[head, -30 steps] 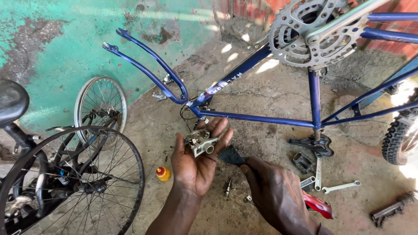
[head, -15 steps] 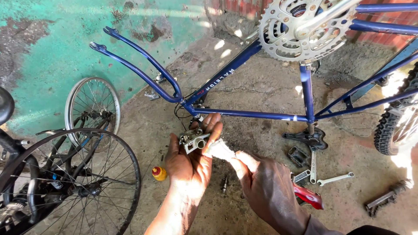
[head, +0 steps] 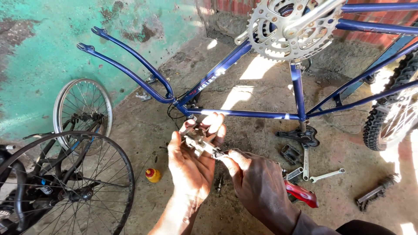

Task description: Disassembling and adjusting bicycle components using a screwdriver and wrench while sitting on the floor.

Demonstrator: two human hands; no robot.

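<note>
My left hand (head: 191, 167) lies palm up, cupped around a small grey metal bicycle part (head: 198, 141) that rests on its fingers. My right hand (head: 257, 187) comes in from the right, its fingertips pinched on the near end of that part. Both hands hover above the concrete floor, just below an upside-down blue bicycle frame (head: 244, 114). The frame's silver chainring (head: 289, 28) is at the top of the view.
Two spoked wheels (head: 82, 111) stand at the left. A small yellow and red bottle (head: 153, 175) sits on the floor. Wrenches (head: 326, 175), a pedal (head: 291, 153), a red-handled tool (head: 302, 195) and a knobby tyre (head: 389, 115) lie to the right.
My right hand has come up from the floor to the part in my left palm and now pinches its end. The view has shifted down and left.
</note>
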